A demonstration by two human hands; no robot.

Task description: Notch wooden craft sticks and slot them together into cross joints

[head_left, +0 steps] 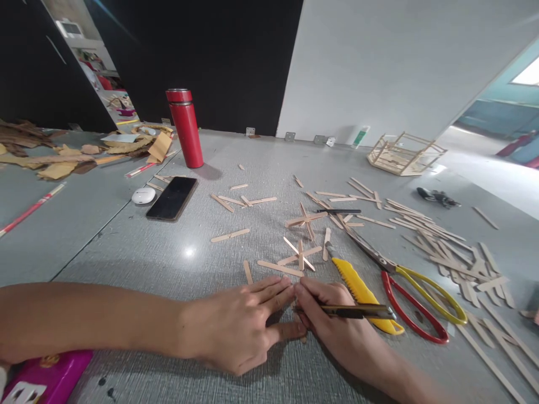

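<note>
My left hand (246, 322) lies on the grey table with its fingers stretched out and pressed down, its thumb on a small wooden stick piece (295, 330). My right hand (332, 320) is closed around a thin dark metal tool (357, 310) that looks like a blade or tweezers, its tip pointing at the stick between my hands. Just behind the right hand lie a yellow utility knife (357, 289) and red-and-yellow scissors (416, 294). Several wooden craft sticks (301, 255), some crossed over each other, lie just beyond my fingertips.
A red thermos (185, 128) stands at the back, with a black phone (172, 197) and a white earbud case (144, 195) near it. Many loose sticks (446, 241) spread to the right. A stick-built frame (404, 152) sits far right. Cardboard scraps (63, 157) lie left; a pink box (46, 379) is near my left arm.
</note>
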